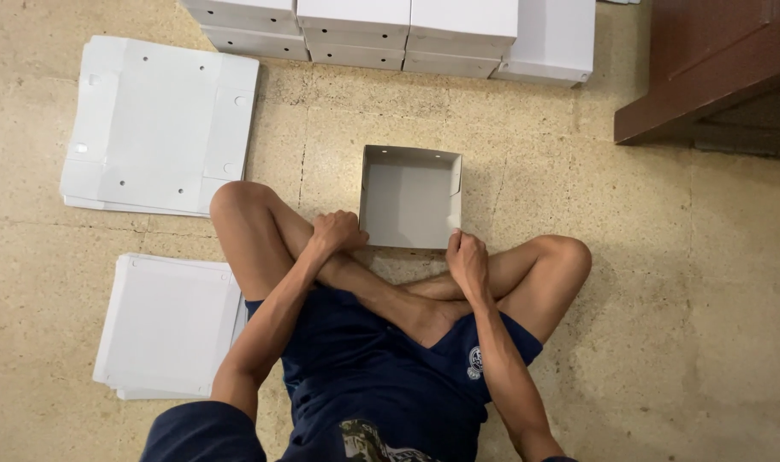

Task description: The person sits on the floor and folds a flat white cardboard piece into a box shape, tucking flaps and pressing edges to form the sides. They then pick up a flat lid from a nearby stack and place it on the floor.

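I sit cross-legged on a stone floor with a folded white cardboard box, open at the top, standing in front of my shins. My left hand is closed at the box's near left corner. At the near right corner my right hand grips the box's edge with curled fingers. Both hands touch the box's near wall.
Two piles of flat white box blanks lie to my left, one far and one near. Finished white boxes are stacked in a row ahead. A dark wooden piece of furniture stands at the upper right.
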